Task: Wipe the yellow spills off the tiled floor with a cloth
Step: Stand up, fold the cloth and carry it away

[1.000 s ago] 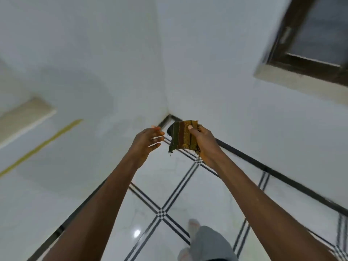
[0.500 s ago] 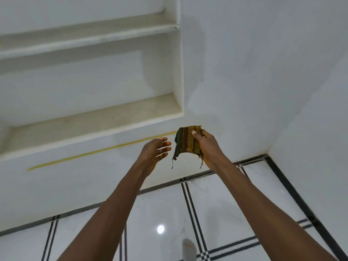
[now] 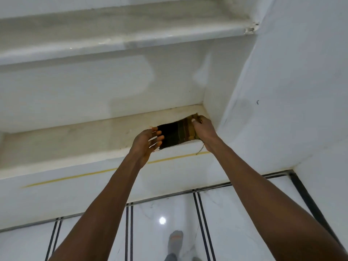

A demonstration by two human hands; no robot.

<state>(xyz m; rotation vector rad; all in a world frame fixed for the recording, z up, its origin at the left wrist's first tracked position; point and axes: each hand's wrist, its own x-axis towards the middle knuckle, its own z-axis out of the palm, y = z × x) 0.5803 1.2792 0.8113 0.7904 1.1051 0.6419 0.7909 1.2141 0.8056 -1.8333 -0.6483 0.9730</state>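
Note:
A small striped cloth [image 3: 177, 133], dark green, brown and yellow with frayed threads, is stretched between both hands at the front edge of a low white shelf [image 3: 75, 140]. My right hand [image 3: 204, 129] pinches its right end. My left hand [image 3: 146, 143] holds its left edge with the fingers spread over it. The white tiled floor [image 3: 162, 210] with black double lines lies below; no yellow spill shows on it.
A thin yellow line [image 3: 90, 174] runs along the white ledge face under the shelf. A second shelf [image 3: 113, 44] sits above. A white wall [image 3: 291, 91] closes the corner on the right. My foot [image 3: 176, 240] stands on the floor.
The view has swung from the room corner to the wall shelves and closer. The cloth, held by the right hand alone, is now spread out and gripped by the left hand too.

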